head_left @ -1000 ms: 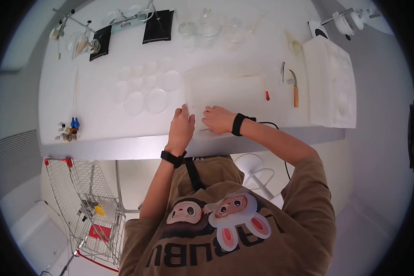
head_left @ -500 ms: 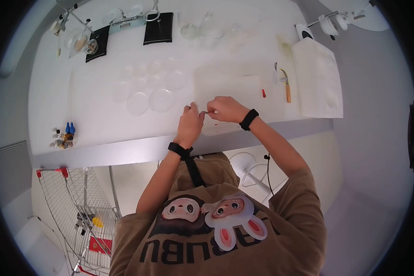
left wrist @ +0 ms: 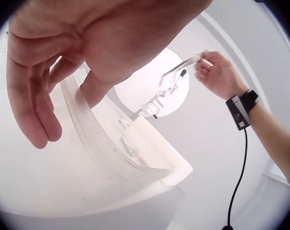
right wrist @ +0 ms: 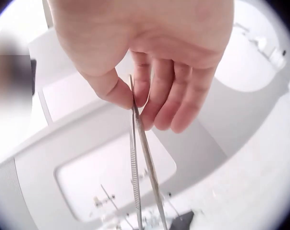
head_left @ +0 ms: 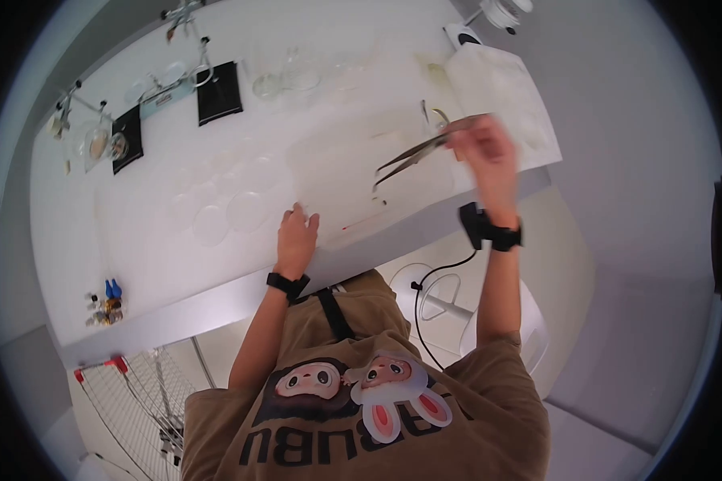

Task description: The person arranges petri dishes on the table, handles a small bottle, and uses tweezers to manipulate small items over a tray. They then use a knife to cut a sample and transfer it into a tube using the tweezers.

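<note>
In the head view, a smooth white table (head_left: 136, 248) is edged with a grey, satin-looking strip. At one side, a matte white block (head_left: 501, 104) with straight edges is seen. A pale, translucent tray (head_left: 321, 152) is set near the table's front edge; in the left wrist view its thin rim is shown curving past the left hand (head_left: 297, 243). That rim is touched by the thumb, while two fingers are hung loosely on the other side; whether it is pinched cannot be told. Flat, black rectangular bases (head_left: 219, 92) are placed toward the far side of the table. By the right hand (head_left: 483, 148), slightly blurred, the slim metal tweezers (head_left: 413, 158) are held over the tray area. They are clamped near their joined end between thumb and fingertip; the two arms, finely ridged on one, are spread apart below the grip in the right wrist view, and their curved tips are pointed away from the hand. Thin, clear round dishes (head_left: 246, 210) are laid beside the tray, and glossy blue bulbs (head_left: 113, 289) are seen near the table's corner.
</note>
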Tool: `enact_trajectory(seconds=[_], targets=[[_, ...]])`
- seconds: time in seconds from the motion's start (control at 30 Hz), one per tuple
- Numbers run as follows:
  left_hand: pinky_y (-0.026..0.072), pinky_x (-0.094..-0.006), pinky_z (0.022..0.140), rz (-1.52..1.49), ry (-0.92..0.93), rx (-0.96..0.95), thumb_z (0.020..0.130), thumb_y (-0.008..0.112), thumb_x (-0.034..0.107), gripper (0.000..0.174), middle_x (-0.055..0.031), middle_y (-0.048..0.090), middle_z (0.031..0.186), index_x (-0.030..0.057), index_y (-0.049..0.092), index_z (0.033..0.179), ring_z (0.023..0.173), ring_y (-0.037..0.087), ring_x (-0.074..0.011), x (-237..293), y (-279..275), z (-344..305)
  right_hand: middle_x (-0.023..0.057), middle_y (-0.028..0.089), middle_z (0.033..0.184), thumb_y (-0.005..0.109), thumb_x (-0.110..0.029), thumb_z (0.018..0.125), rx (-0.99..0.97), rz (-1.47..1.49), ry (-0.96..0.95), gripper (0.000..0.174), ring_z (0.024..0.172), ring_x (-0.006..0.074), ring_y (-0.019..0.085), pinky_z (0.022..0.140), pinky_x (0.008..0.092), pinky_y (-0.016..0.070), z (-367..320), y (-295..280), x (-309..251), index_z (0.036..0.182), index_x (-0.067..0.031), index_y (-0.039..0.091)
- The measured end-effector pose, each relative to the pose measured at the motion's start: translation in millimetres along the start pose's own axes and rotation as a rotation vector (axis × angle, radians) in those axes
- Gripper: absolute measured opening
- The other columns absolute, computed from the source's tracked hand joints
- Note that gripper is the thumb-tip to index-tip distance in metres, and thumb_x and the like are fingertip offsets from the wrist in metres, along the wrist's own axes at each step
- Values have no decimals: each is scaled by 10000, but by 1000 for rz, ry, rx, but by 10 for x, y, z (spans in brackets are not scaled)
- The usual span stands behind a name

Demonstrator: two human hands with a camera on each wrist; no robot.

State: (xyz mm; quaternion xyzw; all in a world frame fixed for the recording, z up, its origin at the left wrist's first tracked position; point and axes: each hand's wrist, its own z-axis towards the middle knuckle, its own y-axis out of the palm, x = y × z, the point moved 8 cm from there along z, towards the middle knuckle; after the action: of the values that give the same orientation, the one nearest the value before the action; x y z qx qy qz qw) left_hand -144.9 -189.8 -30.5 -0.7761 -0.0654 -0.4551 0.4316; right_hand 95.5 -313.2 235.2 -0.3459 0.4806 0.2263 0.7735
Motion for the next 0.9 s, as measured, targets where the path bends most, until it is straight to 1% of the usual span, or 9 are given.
enact_trajectory(seconds=[0.13,0.2,0.27,0.33,0.4,0.47,0.6,0.67,0.9], targets=[[496,-511,793,-69,-65,-49,933,635,239,308,-242,622,950,-46,556,1017,915,606,-439,-194,88,34,106,670,945,591,-16,961,359,108,-178,28,836,165,662,770,319,584,41,-1029,-579,981,-15,571],[533,-342,559,-25,24,20,943,657,241,443,-181,609,870,-106,569,1204,601,663,-225,-311,151,70,95,645,908,583,-45,977,491,-38,-149,38,817,160,648,756,331,600,51,-1356,-485,1005,-20,581],[540,-317,552,-87,-62,-1,941,657,227,525,-171,609,880,-119,519,1312,614,660,-207,-196,105,31,58,624,860,598,-54,959,545,-89,-128,51,789,140,631,716,322,590,106,-1575,-115,990,-14,590],[540,-386,630,-117,-163,5,952,638,236,406,-218,619,947,-83,556,1190,677,667,-282,-130,78,-24,80,626,824,621,-64,921,405,-314,4,70,757,150,624,687,332,566,219,-1700,486,955,-10,592],[544,-365,601,-96,-146,51,952,635,206,370,-214,622,928,-77,571,1180,665,673,-273,-187,89,-6,145,629,809,635,-76,876,225,-605,82,107,748,243,645,688,382,540,284,-1604,1157,943,-5,592],[545,-366,602,-91,-213,14,953,623,185,326,-211,627,910,-72,587,1152,652,678,-276,-281,122,4,209,618,831,617,-85,868,105,-646,45,102,786,364,638,715,449,521,233,-1394,1922,935,-12,591],[542,-377,598,-5,-291,50,953,603,164,291,-211,637,898,-67,597,1130,644,682,-279,-368,20,5,215,631,844,600,-95,865,-87,-711,64,99,813,421,629,735,490,522,41,-950,3171,894,-3,583],[540,-387,603,76,-327,83,953,580,147,280,-214,642,900,-71,592,1128,651,682,-283,-314,-71,2,216,631,847,598,-102,868,-147,-768,7,103,810,423,633,738,495,527,23,-768,3431,890,-4,577],[542,-382,601,121,-380,163,968,539,138,307,-186,637,915,-67,577,1194,656,674,-263,-202,-33,-43,222,644,888,631,-162,884,-138,-769,252,208,821,405,670,736,483,554,15,-555,3910,949,20,553]])
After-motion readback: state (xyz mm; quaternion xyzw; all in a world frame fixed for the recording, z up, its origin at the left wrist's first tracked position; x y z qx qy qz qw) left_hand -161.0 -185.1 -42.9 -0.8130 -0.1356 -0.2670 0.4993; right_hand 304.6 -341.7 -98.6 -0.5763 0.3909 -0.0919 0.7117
